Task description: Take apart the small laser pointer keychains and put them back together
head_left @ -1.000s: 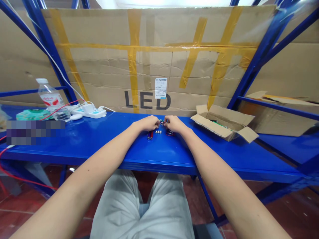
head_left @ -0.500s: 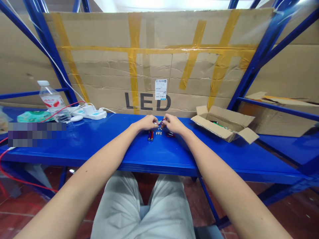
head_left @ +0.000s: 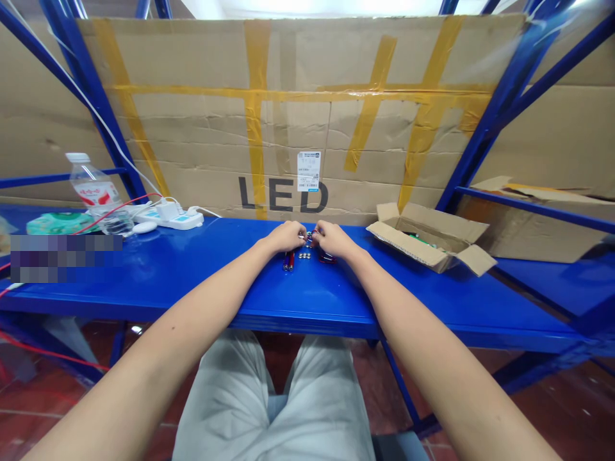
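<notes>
A blue table (head_left: 307, 294) is set under the grip. Behind the grip, a big cardboard sheet (head_left: 192, 141) is stood up. To the right, an open box (head_left: 408, 248) is placed, flaps spread, perhaps so it can be reached into. Far left, a bottle (head_left: 98, 195) is stood, likely out of the way. The left hand (head_left: 287, 236) and right hand (head_left: 335, 239) are held almost together, fingers bent in; whether anything is pinched cannot be told. A red thing (head_left: 327, 258) is partly hidden by the right hand. Nearer the body from the left hand, two tubes (head_left: 291, 262) are laid side by side. Between these, tiny silver rounds (head_left: 304, 255) are lined up, maybe so none get lost. Shiny bits (head_left: 309, 241) are seen between the fingertips.
</notes>
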`<state>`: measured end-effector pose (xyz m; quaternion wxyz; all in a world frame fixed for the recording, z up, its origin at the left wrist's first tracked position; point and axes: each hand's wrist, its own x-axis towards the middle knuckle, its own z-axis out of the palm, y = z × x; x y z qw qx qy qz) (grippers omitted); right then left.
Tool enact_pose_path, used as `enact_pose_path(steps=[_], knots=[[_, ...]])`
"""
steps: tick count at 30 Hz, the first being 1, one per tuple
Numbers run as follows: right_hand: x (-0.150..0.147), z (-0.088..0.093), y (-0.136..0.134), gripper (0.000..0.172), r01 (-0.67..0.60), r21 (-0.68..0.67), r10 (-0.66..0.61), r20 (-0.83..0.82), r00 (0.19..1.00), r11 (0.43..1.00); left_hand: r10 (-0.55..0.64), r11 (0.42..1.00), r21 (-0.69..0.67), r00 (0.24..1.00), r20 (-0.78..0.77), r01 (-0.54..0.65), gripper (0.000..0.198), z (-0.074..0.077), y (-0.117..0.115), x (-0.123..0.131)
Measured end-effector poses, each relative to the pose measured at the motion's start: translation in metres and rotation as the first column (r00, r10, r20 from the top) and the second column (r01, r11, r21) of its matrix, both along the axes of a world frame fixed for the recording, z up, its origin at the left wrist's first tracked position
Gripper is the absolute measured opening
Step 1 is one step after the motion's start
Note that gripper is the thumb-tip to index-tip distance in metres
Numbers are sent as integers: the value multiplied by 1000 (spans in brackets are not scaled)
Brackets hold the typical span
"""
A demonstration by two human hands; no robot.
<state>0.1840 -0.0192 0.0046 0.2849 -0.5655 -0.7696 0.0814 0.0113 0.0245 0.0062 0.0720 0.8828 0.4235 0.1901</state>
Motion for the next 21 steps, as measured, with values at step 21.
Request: enact_pose_path(steps=[21], knots=[[1, -1, -2, 9, -34, -35, 32, -73, 997, 999, 30, 999, -22, 995, 97, -28, 14, -4, 7, 4]])
